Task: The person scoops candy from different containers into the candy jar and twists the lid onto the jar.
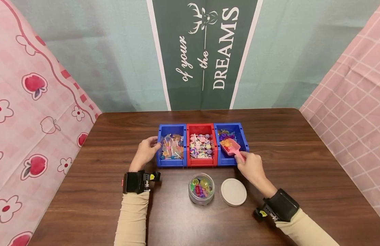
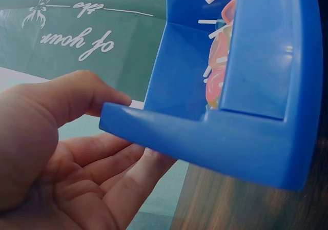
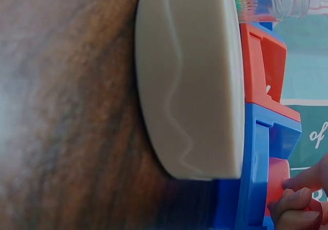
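My right hand [image 1: 250, 166] grips the handle of a small pink scoop [image 1: 234, 147]. Orange and red translucent pieces lie in the scoop, which is inside the right blue bin [image 1: 243, 143] above more colourful pieces [image 1: 226, 135]. In the right wrist view, curled fingers [image 3: 297, 204] hold the scoop close by the bin's front. On the other side, my left hand [image 1: 146, 150] holds the side wall of the left blue bin [image 2: 169, 143], thumb and fingers on either side of its rim. That bin contains stick candies [image 1: 172, 147] in clear and pastel colours.
Between the blue bins stands a red bin [image 1: 201, 163] of lollipops and striped candies. In front, an uncovered clear jar [image 1: 201, 200] holds colourful pieces, with its white lid [image 1: 233, 192] lying to its right. Everything is on a dark wooden table [image 1: 94, 191] with cloth hangings around.
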Motion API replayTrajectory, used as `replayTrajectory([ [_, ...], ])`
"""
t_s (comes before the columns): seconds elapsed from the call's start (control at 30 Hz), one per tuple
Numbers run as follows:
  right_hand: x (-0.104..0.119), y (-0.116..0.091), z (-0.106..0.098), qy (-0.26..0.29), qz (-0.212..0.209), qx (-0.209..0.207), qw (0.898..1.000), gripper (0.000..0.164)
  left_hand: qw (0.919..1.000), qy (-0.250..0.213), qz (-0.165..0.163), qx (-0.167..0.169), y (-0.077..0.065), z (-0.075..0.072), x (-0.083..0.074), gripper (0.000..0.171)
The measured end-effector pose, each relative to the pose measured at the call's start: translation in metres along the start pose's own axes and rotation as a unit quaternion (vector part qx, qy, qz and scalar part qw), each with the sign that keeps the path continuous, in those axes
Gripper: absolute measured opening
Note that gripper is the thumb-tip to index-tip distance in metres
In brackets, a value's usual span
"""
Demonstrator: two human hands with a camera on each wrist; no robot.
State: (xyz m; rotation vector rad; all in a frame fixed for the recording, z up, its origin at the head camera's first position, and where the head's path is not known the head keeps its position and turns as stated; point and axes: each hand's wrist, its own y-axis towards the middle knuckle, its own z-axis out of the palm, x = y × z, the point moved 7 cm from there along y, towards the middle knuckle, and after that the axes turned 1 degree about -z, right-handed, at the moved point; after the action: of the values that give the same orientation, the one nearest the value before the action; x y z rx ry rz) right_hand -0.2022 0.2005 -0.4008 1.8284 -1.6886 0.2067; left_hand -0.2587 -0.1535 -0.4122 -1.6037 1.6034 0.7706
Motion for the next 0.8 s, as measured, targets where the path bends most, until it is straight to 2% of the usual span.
replayTrajectory([
  [0.8,-0.002,-0.012,-0.022,0.033,-0.003,0.002,0.999,0.025,1.0,0.009,-0.004,-0.003,0.0,0.001,0.001,0.044],
])
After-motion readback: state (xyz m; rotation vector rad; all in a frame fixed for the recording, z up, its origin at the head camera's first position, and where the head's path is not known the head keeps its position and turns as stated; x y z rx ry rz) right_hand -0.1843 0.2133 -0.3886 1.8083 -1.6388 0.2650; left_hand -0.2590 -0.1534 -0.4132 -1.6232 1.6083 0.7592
